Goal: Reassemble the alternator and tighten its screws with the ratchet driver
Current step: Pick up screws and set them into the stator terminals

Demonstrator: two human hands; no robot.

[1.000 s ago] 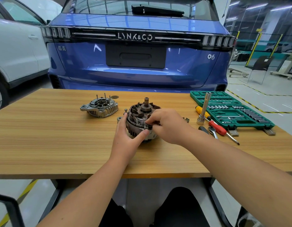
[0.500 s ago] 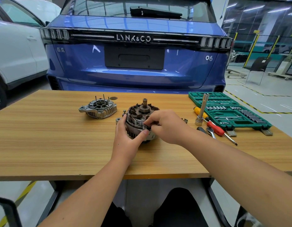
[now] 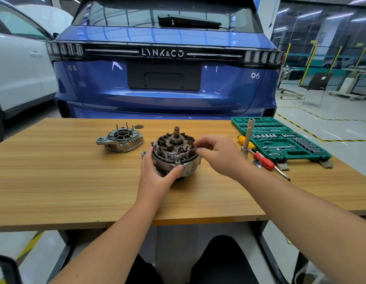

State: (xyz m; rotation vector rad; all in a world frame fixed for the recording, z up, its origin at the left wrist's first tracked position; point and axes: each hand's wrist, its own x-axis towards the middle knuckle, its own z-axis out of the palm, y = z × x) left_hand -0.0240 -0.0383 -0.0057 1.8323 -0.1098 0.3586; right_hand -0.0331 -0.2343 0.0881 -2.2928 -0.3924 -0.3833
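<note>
The alternator body (image 3: pixel 175 149), with rotor, shaft and copper windings exposed on top, stands at the middle of the wooden table (image 3: pixel 55 171). My left hand (image 3: pixel 155 177) grips its front-left side, thumb on the front housing. My right hand (image 3: pixel 221 154) is at the alternator's right upper rim, thumb and forefinger pinched together on the edge of the windings. The separate grey end cover (image 3: pixel 120 139), with studs pointing up, lies to the left, apart from the body. A chrome socket driver (image 3: pixel 247 138) stands upright to the right of my right hand.
An open green socket case (image 3: pixel 280 138) lies at the table's right. A red-handled screwdriver (image 3: pixel 264 162), a yellow-handled tool (image 3: pixel 242 138) and a small wrench (image 3: pixel 258 163) lie beside it. A loose bolt (image 3: pixel 152 142) stands left of the alternator. A blue car (image 3: pixel 163 78) is parked behind.
My right hand has moved from the alternator's front edge up to its right rim. My left hand keeps its hold on the body.
</note>
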